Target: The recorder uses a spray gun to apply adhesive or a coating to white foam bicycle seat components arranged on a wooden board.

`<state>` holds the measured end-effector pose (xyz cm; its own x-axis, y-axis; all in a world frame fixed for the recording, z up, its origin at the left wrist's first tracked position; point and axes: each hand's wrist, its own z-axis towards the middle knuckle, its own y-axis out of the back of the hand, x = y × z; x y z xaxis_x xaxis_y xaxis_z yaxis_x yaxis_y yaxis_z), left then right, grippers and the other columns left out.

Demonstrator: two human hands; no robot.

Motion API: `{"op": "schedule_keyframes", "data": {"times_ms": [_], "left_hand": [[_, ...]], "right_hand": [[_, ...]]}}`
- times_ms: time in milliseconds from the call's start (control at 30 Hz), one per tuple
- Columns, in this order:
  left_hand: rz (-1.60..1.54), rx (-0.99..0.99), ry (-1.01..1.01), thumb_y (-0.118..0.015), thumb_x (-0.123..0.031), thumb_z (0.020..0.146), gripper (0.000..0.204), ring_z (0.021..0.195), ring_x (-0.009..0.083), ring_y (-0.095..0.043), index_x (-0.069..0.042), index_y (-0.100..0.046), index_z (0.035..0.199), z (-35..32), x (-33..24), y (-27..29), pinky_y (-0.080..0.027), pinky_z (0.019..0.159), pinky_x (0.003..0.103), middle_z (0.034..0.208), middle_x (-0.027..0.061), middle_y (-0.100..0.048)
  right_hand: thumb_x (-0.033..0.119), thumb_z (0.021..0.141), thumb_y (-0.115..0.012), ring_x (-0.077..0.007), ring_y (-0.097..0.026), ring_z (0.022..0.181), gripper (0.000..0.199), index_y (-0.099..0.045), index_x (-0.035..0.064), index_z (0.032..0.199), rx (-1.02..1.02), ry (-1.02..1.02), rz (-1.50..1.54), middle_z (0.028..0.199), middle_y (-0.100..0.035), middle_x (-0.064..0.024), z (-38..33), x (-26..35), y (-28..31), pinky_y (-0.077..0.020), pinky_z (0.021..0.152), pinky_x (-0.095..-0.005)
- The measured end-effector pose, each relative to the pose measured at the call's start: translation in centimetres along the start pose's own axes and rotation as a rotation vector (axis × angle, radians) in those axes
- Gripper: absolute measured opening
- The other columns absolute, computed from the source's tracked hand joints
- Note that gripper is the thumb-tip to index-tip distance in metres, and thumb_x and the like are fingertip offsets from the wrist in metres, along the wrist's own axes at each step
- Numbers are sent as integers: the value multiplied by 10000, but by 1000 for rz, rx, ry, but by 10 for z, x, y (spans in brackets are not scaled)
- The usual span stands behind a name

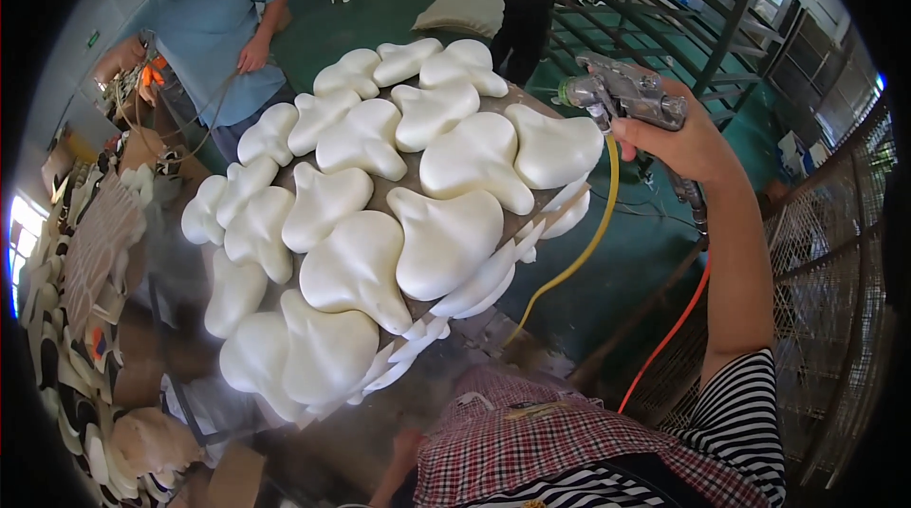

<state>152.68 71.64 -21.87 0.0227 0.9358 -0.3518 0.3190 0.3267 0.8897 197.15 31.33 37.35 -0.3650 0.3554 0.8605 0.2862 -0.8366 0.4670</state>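
My right hand (697, 133), at the end of a raised arm, is wrapped round the grip of a metal spray gun (631, 95). Its nozzle points left, beside the far right corner of a brown board (420, 307). Spread over that board are several white, smooth bicycle saddle pads (356, 266), each broad at one end and narrowing to a nose. More pads hang along the near right edge. Low in the view, my left hand (406, 446) shows only in part below the board, its fingers hidden.
A yellow hose (584, 252) and a red hose (669, 332) hang from the gun. Ahead left, a person (213, 24) holds looped hoses; another stands behind the board. Metal racks (702, 24) rise at the far right, wire mesh (816, 261) nearer. Piled pieces (76, 385) lie left.
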Motion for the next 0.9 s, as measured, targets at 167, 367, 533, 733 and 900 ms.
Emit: {"op": "schedule_keyframes", "data": {"times_ms": [167, 367, 533, 733, 900], "left_hand": [[43, 142, 115, -607, -365, 764, 223, 834, 302, -607, -148, -646, 803, 6, 2, -14, -485, 664, 432, 832, 104, -623], [-7, 376, 307, -581, -379, 762, 262, 865, 321, -612, -131, -643, 820, 24, -9, -17, -489, 680, 463, 871, 120, -632], [-79, 173, 206, -574, -392, 756, 304, 829, 344, -615, -100, -630, 822, 23, -14, -11, -488, 653, 479, 843, 117, -637], [-45, 458, 330, -548, -381, 756, 309, 838, 340, -625, -105, -645, 855, 40, -18, -8, -497, 666, 471, 880, 142, -645], [-50, 338, 237, -533, -372, 767, 312, 829, 340, -636, -105, -660, 866, 41, -10, -11, -502, 663, 473, 886, 156, -651]], "right_hand": [[56, 802, -611, -84, -547, 588, 449, -515, 36, 1240, 99, 8, -29, 696, -587, -22, 18, 9, 1, -451, 582, -245], [63, 788, -610, -72, -536, 565, 371, -558, 19, 1153, 104, -1, -90, 626, -577, -3, 33, 15, 6, -425, 564, -230], [79, 799, -655, -76, -557, 609, 522, -467, 3, 1280, 64, -29, -216, 708, -597, -24, 54, 26, -3, -445, 596, -226], [80, 799, -646, -70, -551, 587, 444, -524, 13, 1220, 158, 81, -31, 659, -596, -17, 48, 16, 1, -437, 589, -220], [70, 802, -631, -76, -556, 593, 426, -538, 16, 1215, 128, -22, -92, 713, -610, -19, 17, 15, 6, -448, 560, -222]]}}
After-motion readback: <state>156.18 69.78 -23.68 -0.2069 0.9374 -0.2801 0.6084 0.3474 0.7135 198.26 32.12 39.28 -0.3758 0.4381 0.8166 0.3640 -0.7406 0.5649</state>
